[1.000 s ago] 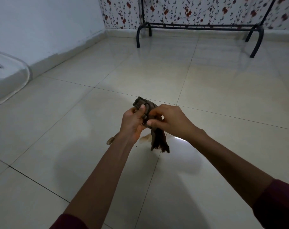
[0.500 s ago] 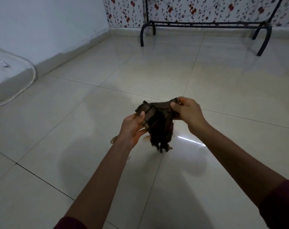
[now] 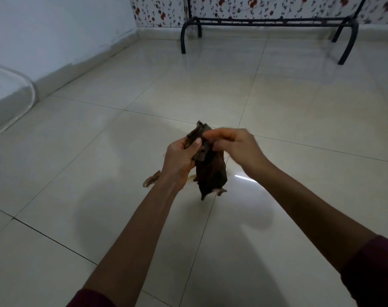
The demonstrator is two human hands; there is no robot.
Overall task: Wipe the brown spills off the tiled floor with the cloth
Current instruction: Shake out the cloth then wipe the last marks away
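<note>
Head view, both hands [image 3: 210, 151] pinching dark cloth [image 3: 210, 171] above brown spills [image 3: 152, 179], black metal frame [image 3: 266, 21] beyond

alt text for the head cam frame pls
Both hands, the left hand and right hand, hold a dark brown cloth above a glossy tiled floor. Brown spills show on the tiles below; a black metal rack stands by the floral wall.

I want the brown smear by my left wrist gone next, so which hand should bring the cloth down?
Probably left. The left hand grips the cloth and sits just beside the brown smear; the right hand pinches the cloth's top, farther off.
</note>
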